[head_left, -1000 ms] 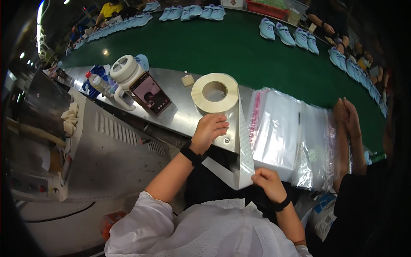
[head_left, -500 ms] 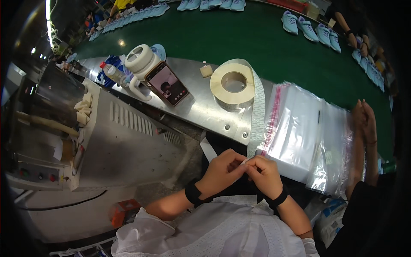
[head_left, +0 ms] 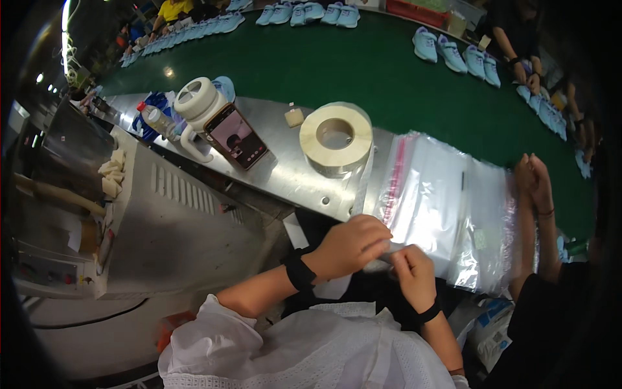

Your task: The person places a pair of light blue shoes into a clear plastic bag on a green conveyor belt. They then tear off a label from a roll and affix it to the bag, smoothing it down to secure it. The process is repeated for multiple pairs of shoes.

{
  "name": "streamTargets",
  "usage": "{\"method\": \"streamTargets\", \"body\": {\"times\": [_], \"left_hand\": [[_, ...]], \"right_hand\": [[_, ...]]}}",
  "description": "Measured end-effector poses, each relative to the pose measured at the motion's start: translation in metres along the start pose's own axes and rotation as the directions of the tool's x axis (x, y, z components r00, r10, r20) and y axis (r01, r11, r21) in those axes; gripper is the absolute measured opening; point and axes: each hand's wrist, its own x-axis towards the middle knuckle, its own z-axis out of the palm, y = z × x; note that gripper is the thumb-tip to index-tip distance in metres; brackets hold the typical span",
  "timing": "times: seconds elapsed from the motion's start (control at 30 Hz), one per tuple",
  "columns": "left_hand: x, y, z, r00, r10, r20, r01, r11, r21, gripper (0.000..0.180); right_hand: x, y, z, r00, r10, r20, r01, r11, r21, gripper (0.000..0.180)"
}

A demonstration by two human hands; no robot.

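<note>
Side by side at the metal table's near edge, both of my hands are closed. My left hand (head_left: 353, 245) lies over the lower end of the label strip (head_left: 364, 188) that runs down from a large cream label roll (head_left: 313, 137). A small greyish piece of strip (head_left: 387, 251), blurred, spans the gap between my hands. My right hand (head_left: 415, 275) pinches its near end between thumb and fingers. Beside my hands, on the right, lies a stack of clear plastic bags (head_left: 421, 201) with pink seal bands. The tips of my left fingers are partly hidden.
Behind the metal table (head_left: 285, 175) runs a green belt (head_left: 311, 65) with rows of light-blue shoes (head_left: 424, 44). A phone (head_left: 237, 137) leans on a white mug (head_left: 197, 104). A grey machine (head_left: 175, 227) stands left. A co-worker's hands (head_left: 534, 178) are at the right.
My hands have moved apart; my left hand turned palm down and my right hand shifted right and down. The view shifted slightly, and the strip beside the roll hangs narrower.
</note>
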Motion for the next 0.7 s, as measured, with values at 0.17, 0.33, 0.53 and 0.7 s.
{"method": "streamTargets", "body": {"times": [0.17, 0.33, 0.53, 0.7], "left_hand": [[-0.006, -0.002, 0.032, 0.981, 0.039, 0.188, -0.071, 0.984, 0.163, 0.029], [-0.011, 0.002, 0.029, 0.985, 0.002, 0.17, -0.02, 0.994, 0.107, 0.031], [0.019, 0.007, 0.013, 0.862, -0.282, 0.422, 0.256, 0.959, 0.119, 0.025], [0.083, -0.008, 0.045, 0.72, -0.453, 0.525, 0.679, 0.305, -0.668, 0.023]], "right_hand": [[0.024, 0.019, 0.007, 0.899, -0.313, -0.307, 0.088, 0.814, -0.574, 0.021], [0.03, 0.029, 0.013, 0.906, -0.24, -0.35, -0.03, 0.787, -0.616, 0.017], [0.016, 0.056, -0.021, 0.925, 0.056, -0.375, -0.03, 0.997, 0.075, 0.011], [0.016, 0.051, -0.032, 0.946, 0.106, -0.307, -0.018, 0.961, 0.275, 0.013]]}}
